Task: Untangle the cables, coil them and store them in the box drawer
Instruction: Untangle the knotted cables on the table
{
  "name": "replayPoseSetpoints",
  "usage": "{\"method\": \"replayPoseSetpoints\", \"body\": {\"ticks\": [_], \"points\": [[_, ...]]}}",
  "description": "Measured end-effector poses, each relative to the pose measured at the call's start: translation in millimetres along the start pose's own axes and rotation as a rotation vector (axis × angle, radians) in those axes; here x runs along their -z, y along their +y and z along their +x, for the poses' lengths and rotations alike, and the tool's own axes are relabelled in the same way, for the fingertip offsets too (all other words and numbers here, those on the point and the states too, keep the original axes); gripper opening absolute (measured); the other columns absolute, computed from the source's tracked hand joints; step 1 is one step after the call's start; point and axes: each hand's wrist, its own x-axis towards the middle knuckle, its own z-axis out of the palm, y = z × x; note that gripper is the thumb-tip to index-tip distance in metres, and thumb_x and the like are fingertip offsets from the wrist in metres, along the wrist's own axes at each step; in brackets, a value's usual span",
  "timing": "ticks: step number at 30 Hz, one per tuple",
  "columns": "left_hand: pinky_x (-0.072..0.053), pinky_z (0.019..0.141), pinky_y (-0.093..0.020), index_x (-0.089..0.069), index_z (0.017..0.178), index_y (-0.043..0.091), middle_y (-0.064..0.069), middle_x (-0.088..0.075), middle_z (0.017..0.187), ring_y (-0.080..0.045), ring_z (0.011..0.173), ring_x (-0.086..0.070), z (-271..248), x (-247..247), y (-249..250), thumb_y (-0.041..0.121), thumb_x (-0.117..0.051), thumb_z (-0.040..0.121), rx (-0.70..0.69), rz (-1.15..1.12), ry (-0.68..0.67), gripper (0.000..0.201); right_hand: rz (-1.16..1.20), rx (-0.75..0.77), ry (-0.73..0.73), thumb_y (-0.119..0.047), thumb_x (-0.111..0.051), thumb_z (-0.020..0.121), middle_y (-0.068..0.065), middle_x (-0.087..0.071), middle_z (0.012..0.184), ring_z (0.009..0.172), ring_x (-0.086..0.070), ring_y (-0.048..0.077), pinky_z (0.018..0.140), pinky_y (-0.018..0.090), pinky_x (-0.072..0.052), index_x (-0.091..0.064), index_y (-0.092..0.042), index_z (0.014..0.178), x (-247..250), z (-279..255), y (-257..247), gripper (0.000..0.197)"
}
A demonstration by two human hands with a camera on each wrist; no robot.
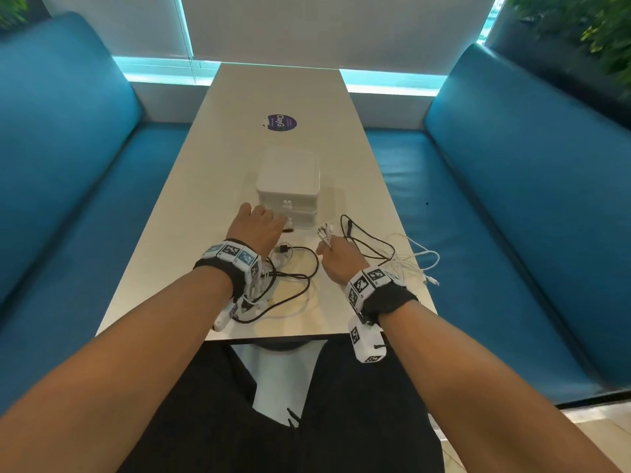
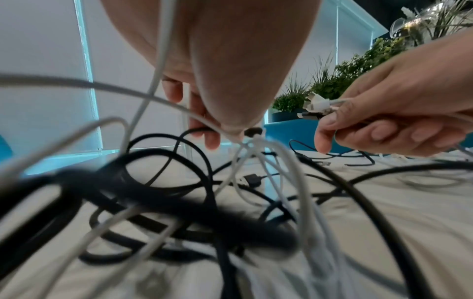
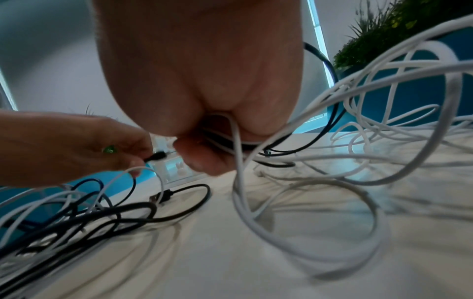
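Observation:
A white drawer box [image 1: 288, 175] stands mid-table with its drawers closed. Black cables [image 1: 300, 268] and white cables [image 1: 420, 257] lie tangled in front of it. My left hand [image 1: 256, 227] reaches toward the box's lowest drawer and pinches a black cable plug [image 3: 157, 156] between its fingertips. My right hand [image 1: 338, 259] grips a bundle of cable ends, whose white connectors [image 2: 317, 104] stick out above its fingers. Loops of white cable [image 3: 358, 182] trail from that hand onto the table. Another black USB plug [image 2: 252, 180] lies loose on the tabletop.
The long white table [image 1: 273, 93] carries a round purple sticker [image 1: 281, 122] beyond the box. Blue benches [image 1: 68, 165] run along both sides. Plants [image 2: 332, 87] stand behind the right bench. The table's near edge is just behind my wrists.

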Motion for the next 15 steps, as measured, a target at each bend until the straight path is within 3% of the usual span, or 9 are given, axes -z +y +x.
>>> {"method": "replayPoseSetpoints", "body": {"ticks": [2, 4, 6, 8, 10, 13, 15], "points": [[-0.032, 0.094, -0.043, -0.044, 0.126, 0.018, -0.001, -0.066, 0.098, -0.027, 0.095, -0.058, 0.7, 8.1, -4.1, 0.009, -0.05, 0.095, 0.023, -0.036, 0.056, 0.033, 0.05, -0.002, 0.043, -0.02, -0.038, 0.102, 0.016, -0.061, 0.12, 0.112, -0.056, 0.033, 0.095, 0.038, -0.046, -0.061, -0.007, 0.116, 2.4, 0.0, -3.3, 0.03], [-0.031, 0.089, -0.042, -0.046, 0.119, 0.017, 0.003, -0.058, 0.077, -0.025, 0.07, -0.051, 2.5, 14.3, -4.4, 0.01, -0.046, 0.097, 0.054, -0.103, 0.068, 0.023, 0.121, -0.016, 0.107, -0.021, -0.038, 0.102, 0.016, -0.063, 0.117, 0.11, -0.057, 0.034, 0.09, 0.035, -0.044, -0.063, -0.007, 0.113, 5.7, 0.5, -8.9, 0.03], [-0.032, 0.087, -0.041, -0.048, 0.113, 0.015, 0.005, -0.054, 0.072, -0.023, 0.061, -0.045, 3.4, 19.0, 0.6, 0.017, -0.042, 0.102, 0.071, -0.198, 0.049, 0.012, 0.183, -0.029, 0.162, -0.026, -0.038, 0.102, 0.016, -0.065, 0.114, 0.107, -0.058, 0.034, 0.084, 0.032, -0.042, -0.065, -0.007, 0.108, 7.2, 2.8, -15.3, 0.034], [-0.036, 0.086, -0.04, -0.047, 0.113, 0.012, -0.002, -0.064, 0.082, -0.026, 0.068, -0.052, 2.9, 23.8, 11.0, 0.026, -0.039, 0.106, 0.071, -0.318, 0.041, 0.018, 0.207, -0.003, 0.174, -0.035, -0.038, 0.102, 0.014, -0.067, 0.107, 0.102, -0.06, 0.032, 0.082, 0.032, -0.041, -0.068, -0.009, 0.1, 7.6, 5.0, -21.9, 0.039], [-0.037, 0.077, -0.037, -0.048, 0.114, 0.01, -0.009, -0.066, 0.093, -0.031, 0.083, -0.06, 1.5, 26.4, 22.8, 0.026, -0.043, 0.105, 0.067, -0.47, 0.043, 0.019, 0.234, 0.05, 0.167, -0.042, -0.039, 0.101, 0.01, -0.069, 0.098, 0.093, -0.062, 0.028, 0.08, 0.034, -0.044, -0.07, -0.011, 0.092, 8.6, 2.7, -27.6, 0.045], [-0.041, 0.069, -0.036, -0.049, 0.106, 0.013, -0.009, -0.067, 0.095, -0.031, 0.088, -0.064, -2.6, 24.5, 38.3, 0.016, -0.053, 0.098, 0.054, -0.637, 0.023, 0.009, 0.217, 0.145, 0.166, -0.038, -0.043, 0.1, 0.006, -0.07, 0.089, 0.085, -0.064, 0.025, 0.076, 0.035, -0.049, -0.071, -0.011, 0.088, 8.7, 1.2, -26.7, 0.04], [-0.046, 0.073, -0.038, -0.05, 0.099, 0.017, -0.006, -0.068, 0.092, -0.029, 0.086, -0.063, -5.6, 18.0, 41.6, 0.025, -0.054, 0.098, 0.056, -0.725, -0.022, 0.009, 0.146, 0.143, 0.179, -0.035, -0.046, 0.099, 0.008, -0.071, 0.093, 0.089, -0.064, 0.027, 0.077, 0.035, -0.05, -0.07, -0.011, 0.094, 9.5, 2.0, -20.4, 0.035]]}}
